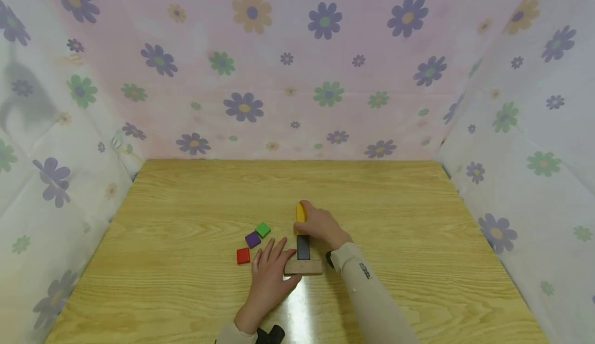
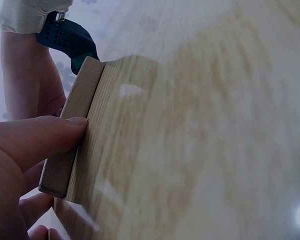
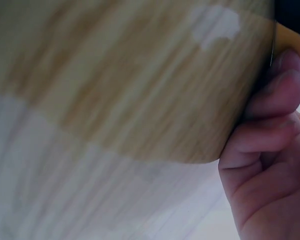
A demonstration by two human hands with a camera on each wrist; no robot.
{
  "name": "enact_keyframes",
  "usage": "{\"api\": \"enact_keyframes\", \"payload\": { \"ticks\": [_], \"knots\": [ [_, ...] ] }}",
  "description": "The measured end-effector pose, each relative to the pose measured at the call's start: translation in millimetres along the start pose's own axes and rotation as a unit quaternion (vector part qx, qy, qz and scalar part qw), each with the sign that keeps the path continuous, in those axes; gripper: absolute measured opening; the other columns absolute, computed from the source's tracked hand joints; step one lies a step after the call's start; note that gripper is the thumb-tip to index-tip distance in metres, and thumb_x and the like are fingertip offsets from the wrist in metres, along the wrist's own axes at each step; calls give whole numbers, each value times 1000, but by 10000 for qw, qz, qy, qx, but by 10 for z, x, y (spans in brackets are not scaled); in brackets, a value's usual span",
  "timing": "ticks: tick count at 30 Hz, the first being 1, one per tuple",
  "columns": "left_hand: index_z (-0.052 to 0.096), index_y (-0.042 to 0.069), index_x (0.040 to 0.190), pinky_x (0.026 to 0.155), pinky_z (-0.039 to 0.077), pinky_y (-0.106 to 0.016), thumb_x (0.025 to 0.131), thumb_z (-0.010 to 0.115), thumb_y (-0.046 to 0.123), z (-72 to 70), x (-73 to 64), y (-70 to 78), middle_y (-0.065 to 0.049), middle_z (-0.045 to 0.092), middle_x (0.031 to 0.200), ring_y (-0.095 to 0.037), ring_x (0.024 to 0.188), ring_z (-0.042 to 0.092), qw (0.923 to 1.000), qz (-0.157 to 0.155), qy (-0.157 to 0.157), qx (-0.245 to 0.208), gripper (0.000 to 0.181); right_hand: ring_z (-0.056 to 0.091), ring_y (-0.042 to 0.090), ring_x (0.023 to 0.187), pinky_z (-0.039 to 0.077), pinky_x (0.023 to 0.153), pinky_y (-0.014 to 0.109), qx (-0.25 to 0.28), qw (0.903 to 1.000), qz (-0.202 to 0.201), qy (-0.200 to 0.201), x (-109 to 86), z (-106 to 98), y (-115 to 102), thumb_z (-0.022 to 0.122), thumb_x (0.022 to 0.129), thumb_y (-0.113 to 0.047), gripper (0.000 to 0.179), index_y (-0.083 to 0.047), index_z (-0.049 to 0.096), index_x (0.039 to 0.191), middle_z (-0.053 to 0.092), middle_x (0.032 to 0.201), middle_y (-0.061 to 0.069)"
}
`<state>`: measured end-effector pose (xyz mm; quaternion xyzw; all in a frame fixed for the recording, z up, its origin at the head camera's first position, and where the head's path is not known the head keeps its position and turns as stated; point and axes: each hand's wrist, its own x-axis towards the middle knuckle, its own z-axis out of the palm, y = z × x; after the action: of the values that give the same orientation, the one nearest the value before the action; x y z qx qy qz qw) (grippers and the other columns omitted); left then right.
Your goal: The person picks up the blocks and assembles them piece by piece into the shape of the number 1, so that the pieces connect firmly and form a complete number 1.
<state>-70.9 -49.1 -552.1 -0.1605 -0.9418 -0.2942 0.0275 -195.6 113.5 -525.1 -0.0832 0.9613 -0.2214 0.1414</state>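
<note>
In the head view my right hand (image 1: 323, 226) grips a long yellow block (image 1: 300, 215), its thumb on the near part and fingers at the far end. The near end of the yellow block meets a dark grey block (image 1: 303, 247) lying lengthwise. Across the near end of the grey one lies a bare wooden block (image 1: 307, 267), forming an upside-down T. My left hand (image 1: 269, 279) pinches this wooden block near its left end, thumb on the near side, index finger on the far side. The right wrist view shows curled fingers and a bit of yellow block (image 3: 292, 42).
Left of the blocks lie a red square tile (image 1: 243, 255), a purple tile (image 1: 253, 239) and a green tile (image 1: 263, 230), near the left fingertips. The wood-grain table (image 1: 395, 204) is bordered by flowered cloth (image 1: 288, 75) at the back and both sides.
</note>
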Motion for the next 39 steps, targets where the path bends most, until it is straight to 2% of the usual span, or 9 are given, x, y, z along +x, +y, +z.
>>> {"api": "enact_keyframes", "payload": {
  "ticks": [13,26,33,39],
  "knots": [
    [55,23,119,98,7,-52,72,69,43,-2,2,6,-2,31,141,-29,132,15,10000,-20,-5,10,53,48,19,61,39,55,30,-175,9998,-11,-20,-3,7,0,56,75,-43,72,-17,31,137,53,73,1],
    [54,23,119,98,6,-53,72,68,44,2,2,19,-3,31,142,-29,132,14,10000,-4,-25,23,54,49,18,65,41,61,31,-129,9999,-73,-6,-16,-1,21,57,75,-47,74,-16,31,137,55,80,1],
    [55,22,119,96,8,-54,71,70,43,23,-4,10,-4,33,141,-31,131,16,9999,117,121,9,55,50,17,66,43,64,33,-8,9999,-137,-72,-31,-5,36,56,77,-48,74,-17,30,139,58,85,1],
    [55,22,119,97,8,-54,71,69,44,16,-1,-3,-4,32,141,-30,131,16,9999,113,96,2,55,51,17,68,44,65,34,-313,9994,-101,-89,-38,-12,-1,53,78,-51,75,-16,28,140,60,89,5]
  ]
}}
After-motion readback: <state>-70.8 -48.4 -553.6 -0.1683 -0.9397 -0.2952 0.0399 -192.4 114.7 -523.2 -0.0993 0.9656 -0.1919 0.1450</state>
